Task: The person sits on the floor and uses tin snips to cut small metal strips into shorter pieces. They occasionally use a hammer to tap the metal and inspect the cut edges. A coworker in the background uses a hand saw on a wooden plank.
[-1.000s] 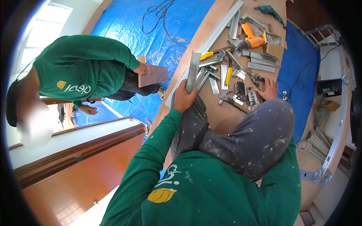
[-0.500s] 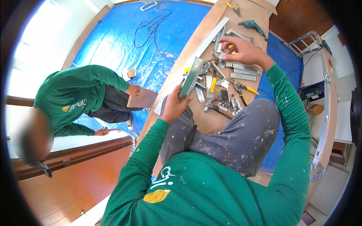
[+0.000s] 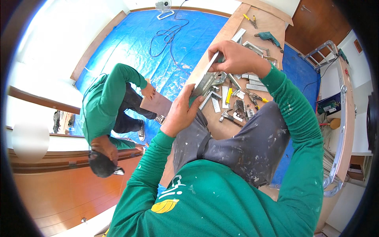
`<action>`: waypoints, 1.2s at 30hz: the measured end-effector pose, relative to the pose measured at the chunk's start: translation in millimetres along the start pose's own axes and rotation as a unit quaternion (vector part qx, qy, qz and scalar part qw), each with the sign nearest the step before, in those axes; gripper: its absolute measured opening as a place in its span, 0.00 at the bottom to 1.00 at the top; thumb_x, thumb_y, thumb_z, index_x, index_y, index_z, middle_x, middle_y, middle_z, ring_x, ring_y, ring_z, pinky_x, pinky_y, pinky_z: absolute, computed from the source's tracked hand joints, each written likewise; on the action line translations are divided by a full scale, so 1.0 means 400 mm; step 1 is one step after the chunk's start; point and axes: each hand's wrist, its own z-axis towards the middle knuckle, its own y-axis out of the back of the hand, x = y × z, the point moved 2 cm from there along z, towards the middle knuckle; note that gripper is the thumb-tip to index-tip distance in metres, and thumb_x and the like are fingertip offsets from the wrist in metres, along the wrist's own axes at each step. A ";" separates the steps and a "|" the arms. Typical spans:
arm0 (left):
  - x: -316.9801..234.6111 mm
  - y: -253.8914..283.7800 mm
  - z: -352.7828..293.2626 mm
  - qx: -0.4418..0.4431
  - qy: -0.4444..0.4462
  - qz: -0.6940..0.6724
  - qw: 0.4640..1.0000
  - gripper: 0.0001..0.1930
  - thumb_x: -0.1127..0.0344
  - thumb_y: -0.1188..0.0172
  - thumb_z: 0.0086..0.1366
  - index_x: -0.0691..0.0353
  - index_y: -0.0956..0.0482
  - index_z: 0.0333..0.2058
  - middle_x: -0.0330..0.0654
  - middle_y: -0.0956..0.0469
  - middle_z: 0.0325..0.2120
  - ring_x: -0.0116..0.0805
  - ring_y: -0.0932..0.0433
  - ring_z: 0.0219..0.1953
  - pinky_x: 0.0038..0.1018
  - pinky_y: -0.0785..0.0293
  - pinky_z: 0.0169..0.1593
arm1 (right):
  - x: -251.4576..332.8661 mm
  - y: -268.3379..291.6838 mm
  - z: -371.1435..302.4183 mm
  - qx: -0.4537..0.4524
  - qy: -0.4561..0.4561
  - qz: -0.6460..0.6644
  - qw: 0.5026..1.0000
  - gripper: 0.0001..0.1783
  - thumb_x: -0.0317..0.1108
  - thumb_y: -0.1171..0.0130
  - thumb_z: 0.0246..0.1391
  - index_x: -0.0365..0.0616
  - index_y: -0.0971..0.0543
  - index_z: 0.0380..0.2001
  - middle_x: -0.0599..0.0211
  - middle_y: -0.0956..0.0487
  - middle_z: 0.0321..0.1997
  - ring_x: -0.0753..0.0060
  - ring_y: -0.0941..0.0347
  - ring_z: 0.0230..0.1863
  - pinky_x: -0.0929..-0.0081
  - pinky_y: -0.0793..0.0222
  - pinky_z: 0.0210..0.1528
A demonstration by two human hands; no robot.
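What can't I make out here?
In the head view:
- Far end of the metal strip: hidden by the right hand.
- Its near end: behind the left hand.
- Small metal clips: too small to count.
- Green shirt: cut off by the lower edge.

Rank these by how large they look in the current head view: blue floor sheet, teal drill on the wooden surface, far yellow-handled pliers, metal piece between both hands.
1. Blue floor sheet
2. Metal piece, though partly covered
3. Teal drill
4. Yellow-handled pliers
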 end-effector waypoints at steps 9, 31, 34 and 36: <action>-0.007 0.037 0.028 0.133 0.104 -0.111 0.979 0.14 0.60 0.47 0.81 0.67 0.27 0.52 0.47 0.23 0.29 0.33 0.21 0.32 0.33 0.26 0.37 | 0.041 0.014 -0.047 -0.073 0.163 -0.026 0.984 0.11 0.36 0.25 0.53 0.39 0.15 0.32 0.59 0.14 0.30 0.59 0.17 0.33 0.63 0.24 0.40; 0.183 -0.124 -0.063 0.172 0.387 -0.323 0.846 0.23 0.46 0.55 0.83 0.62 0.26 0.52 0.37 0.22 0.32 0.25 0.23 0.27 0.24 0.24 0.29 | -0.631 -0.327 -0.485 -0.064 -0.193 0.102 0.974 0.16 0.32 0.30 0.60 0.41 0.17 0.49 0.68 0.15 0.41 0.78 0.21 0.44 0.72 0.23 0.51; 0.179 -0.152 -0.057 0.177 0.425 -0.306 0.833 0.26 0.44 0.55 0.83 0.64 0.23 0.54 0.35 0.23 0.30 0.23 0.25 0.28 0.23 0.25 0.30 | -0.697 -0.425 -0.555 -0.174 -0.290 -0.010 0.941 0.17 0.31 0.29 0.56 0.41 0.17 0.49 0.57 0.15 0.48 0.57 0.19 0.52 0.60 0.25 0.58; 0.175 -0.171 -0.034 0.214 0.403 -0.270 0.848 0.28 0.44 0.55 0.83 0.65 0.26 0.61 0.35 0.24 0.30 0.22 0.25 0.27 0.22 0.26 0.30 | -0.773 -0.442 -0.607 -0.233 -0.325 -0.068 0.914 0.24 0.34 0.27 0.51 0.42 0.19 0.51 0.49 0.20 0.57 0.41 0.26 0.61 0.51 0.31 0.65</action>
